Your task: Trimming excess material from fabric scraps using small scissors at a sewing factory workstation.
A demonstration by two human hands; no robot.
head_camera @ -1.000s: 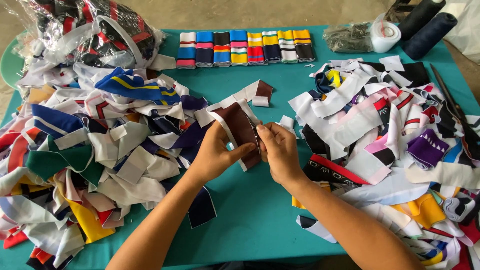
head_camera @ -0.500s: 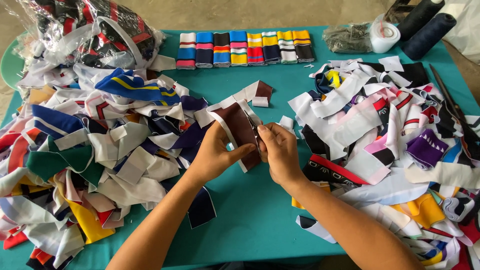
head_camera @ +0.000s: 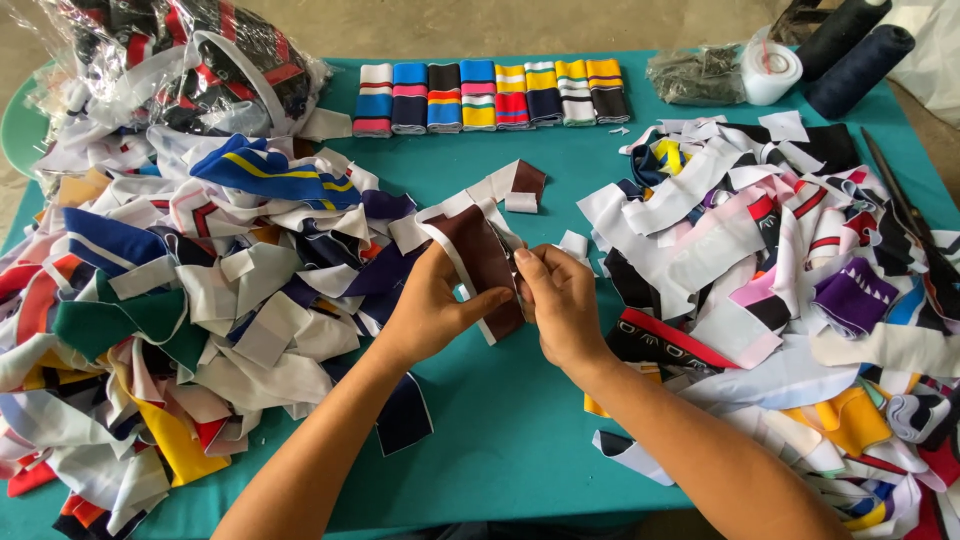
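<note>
Both my hands meet over the middle of a teal table (head_camera: 510,440). My left hand (head_camera: 432,305) and my right hand (head_camera: 562,302) together pinch a dark maroon fabric strip (head_camera: 478,250) with white edging. The strip trails up and away toward a white tail (head_camera: 492,188). A big pile of mixed coloured fabric pieces (head_camera: 180,300) lies left of my hands. A second pile (head_camera: 790,260) lies to the right.
A neat row of folded striped ribbed bands (head_camera: 490,95) lines the far edge. A plastic bag of fabric (head_camera: 190,60) sits far left. Dark thread cones (head_camera: 850,50), a white tape roll (head_camera: 772,70) and scissors (head_camera: 900,190) are at the far right.
My hands stay in place; only the fingers shift slightly on the maroon strip.
</note>
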